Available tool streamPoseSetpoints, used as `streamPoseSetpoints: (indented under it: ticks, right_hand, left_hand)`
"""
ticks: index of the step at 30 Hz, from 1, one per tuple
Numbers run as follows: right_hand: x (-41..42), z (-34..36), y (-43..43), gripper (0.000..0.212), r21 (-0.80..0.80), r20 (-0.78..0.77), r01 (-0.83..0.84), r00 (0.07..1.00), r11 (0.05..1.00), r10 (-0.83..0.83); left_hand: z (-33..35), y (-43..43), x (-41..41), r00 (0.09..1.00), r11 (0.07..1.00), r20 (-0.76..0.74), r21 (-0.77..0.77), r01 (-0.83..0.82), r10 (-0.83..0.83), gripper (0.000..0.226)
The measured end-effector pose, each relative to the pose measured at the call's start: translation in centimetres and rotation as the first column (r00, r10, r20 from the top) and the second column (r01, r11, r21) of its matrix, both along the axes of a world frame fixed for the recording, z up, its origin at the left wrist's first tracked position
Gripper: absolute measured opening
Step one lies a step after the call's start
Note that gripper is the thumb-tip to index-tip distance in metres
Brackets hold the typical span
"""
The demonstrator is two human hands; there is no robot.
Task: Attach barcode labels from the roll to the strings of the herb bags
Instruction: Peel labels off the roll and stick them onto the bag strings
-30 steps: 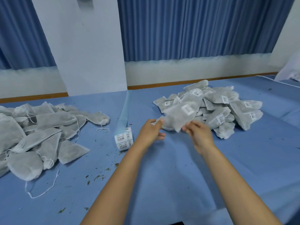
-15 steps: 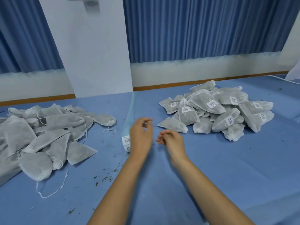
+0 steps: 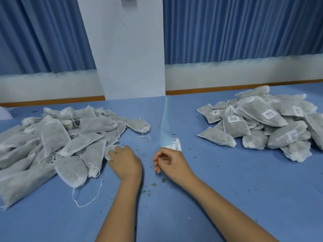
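— Blue cloth-covered bench (image 3: 253,180) nearest, flecked with dry green herb crumbs (image 3: 153,185). And the grips?
— Left grip (image 3: 125,161) laid on the corner of a white mesh herb bag (image 3: 109,151) at the near edge of the unlabelled heap of white mesh bags (image 3: 61,137); cannot tell whether pinching or only touching. Right grip (image 3: 167,163) loosely curled, holding nothing.
— Labels?
— Strip of white barcode labels (image 3: 175,145) flat on the bench just behind the right grip, with translucent backing tape (image 3: 166,119) running away from it.
— Farther back?
— Labelled heap of bags (image 3: 262,123) off right, well apart from the left heap; then white pillar (image 3: 129,49) and blue pleated curtains (image 3: 236,28).
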State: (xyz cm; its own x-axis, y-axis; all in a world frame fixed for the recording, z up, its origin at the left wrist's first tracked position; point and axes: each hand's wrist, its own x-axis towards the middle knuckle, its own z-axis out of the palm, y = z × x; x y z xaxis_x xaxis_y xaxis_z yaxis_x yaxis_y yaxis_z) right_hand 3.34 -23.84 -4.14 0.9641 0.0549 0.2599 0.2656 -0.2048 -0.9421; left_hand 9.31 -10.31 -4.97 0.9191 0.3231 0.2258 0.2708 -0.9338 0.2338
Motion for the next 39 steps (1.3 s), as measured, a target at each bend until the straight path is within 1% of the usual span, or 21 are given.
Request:
streamPoseSetpoints:
  ticks: [2, 4, 7, 9, 11, 13, 14, 16, 18, 19, 21, 23, 24, 26, 28, 29, 32, 33, 35, 36, 39]
  right_hand:
    - [0.7, 0.4, 0.1, 0.037, -0.082, 0.078, 0.048, 0.996, 0.995, -0.041]
    - [1.1, 0.3, 0.2, 0.033, -0.152, 0.167, 0.116, 0.982, 0.982, -0.09]
    - [1.0, -0.2, 0.0, 0.025, -0.211, 0.273, 0.158, 0.957, 0.965, -0.097]
    - [0.8, -0.2, -0.3, 0.02, -0.288, 0.37, 0.156, 0.928, 0.945, -0.041]
    - [0.7, 0.2, -0.5, 0.018, -0.285, 0.426, 0.168, 0.904, 0.944, -0.033]
    - [0.6, 0.7, -0.7, 0.018, -0.263, 0.465, 0.195, 0.884, 0.945, -0.053]
    - [0.6, 0.9, -0.8, 0.018, -0.256, 0.489, 0.209, 0.87, 0.944, -0.06]
    - [0.7, 1.3, -1.0, 0.024, -0.236, 0.531, 0.223, 0.845, 0.946, -0.067]
    - [1.0, 1.8, -1.2, 0.047, -0.234, 0.52, 0.212, 0.852, 0.949, -0.062]
    - [1.2, 2.1, -1.3, 0.058, -0.249, 0.507, 0.198, 0.861, 0.948, -0.047]
    - [1.4, 2.3, -1.4, 0.071, -0.303, 0.487, 0.169, 0.874, 0.938, 0.0]
    - [1.6, 2.1, -1.5, 0.073, -0.321, 0.439, 0.129, 0.898, 0.938, 0.026]
    - [1.7, 1.9, -1.6, 0.069, -0.311, 0.412, 0.126, 0.911, 0.942, 0.014]
    - [1.9, 1.5, -1.9, 0.049, -0.295, 0.416, 0.177, 0.909, 0.939, -0.041]
    - [2.1, 1.4, -2.1, 0.022, -0.31, 0.485, 0.254, 0.871, 0.916, -0.077]
    - [2.1, 1.4, -2.1, 0.015, -0.307, 0.515, 0.282, 0.852, 0.909, -0.09]
    - [2.1, 1.4, -2.0, 0.01, -0.258, 0.542, 0.313, 0.83, 0.914, -0.131]
    - [2.1, 1.3, -2.0, 0.009, -0.246, 0.527, 0.312, 0.838, 0.918, -0.143]
    - [2.2, 1.2, -2.0, 0.009, -0.239, 0.489, 0.301, 0.858, 0.923, -0.154]
    - [2.1, 1.2, -2.0, 0.009, -0.24, 0.48, 0.3, 0.863, 0.923, -0.156]
    - [2.0, 1.2, -1.8, 0.008, -0.258, 0.476, 0.301, 0.867, 0.918, -0.15]
  left_hand:
    - [-0.2, -0.1, 0.1, 0.998, 0.996, 0.059, -0.08, 0.041, -0.036, 0.03]
    - [-0.1, -0.2, 0.3, 0.995, 0.993, 0.102, -0.118, -0.002, 0.014, 0.037]
    - [-0.3, 0.0, 0.6, 0.997, 0.995, 0.048, -0.076, -0.064, 0.068, 0.046]
    - [-0.4, 0.3, 0.8, 0.999, 0.998, 0.028, -0.053, -0.033, 0.035, 0.039]
    - [0.0, 0.5, 0.6, 0.996, 0.988, 0.09, -0.15, 0.028, -0.015, 0.033]
    - [0.6, 0.4, 0.3, 0.971, 0.928, 0.23, -0.345, 0.141, -0.062, 0.036]
    - [0.9, 0.4, 0.1, 0.945, 0.883, 0.317, -0.418, 0.214, -0.079, 0.039]
    - [1.5, 0.3, -0.3, 0.867, 0.782, 0.483, -0.49, 0.386, -0.125, 0.045]
    - [2.2, 0.1, -0.7, 0.775, 0.652, 0.601, -0.511, 0.56, -0.194, 0.052]
    - [2.4, 0.0, -0.9, 0.723, 0.605, 0.646, -0.482, 0.635, -0.245, 0.053]
    - [2.6, 0.0, -1.3, 0.619, 0.553, 0.705, -0.379, 0.742, -0.347, 0.049]
    - [2.6, -0.1, -1.6, 0.545, 0.505, 0.723, -0.311, 0.805, -0.423, 0.042]
    - [2.6, -0.1, -1.6, 0.526, 0.493, 0.722, -0.291, 0.82, -0.45, 0.04]
    - [2.6, 0.0, -1.6, 0.527, 0.493, 0.708, -0.284, 0.822, -0.471, 0.039]
    - [2.6, 0.1, -1.6, 0.549, 0.512, 0.693, -0.294, 0.807, -0.467, 0.041]
    - [2.6, 0.1, -1.6, 0.571, 0.541, 0.678, -0.294, 0.788, -0.462, 0.042]
    - [2.6, 0.2, -1.6, 0.702, 0.712, 0.606, -0.298, 0.636, -0.374, 0.037]
    - [2.6, 0.2, -1.7, 0.731, 0.73, 0.598, -0.33, 0.598, -0.328, 0.032]
    - [2.8, -0.1, -2.0, 0.744, 0.661, 0.598, -0.433, 0.612, -0.297, 0.019]
    - [2.8, -0.4, -2.2, 0.752, 0.631, 0.575, -0.462, 0.624, -0.323, 0.016]
    - [2.1, -1.3, -2.5, 0.775, 0.669, 0.427, -0.403, 0.624, -0.466, 0.021]
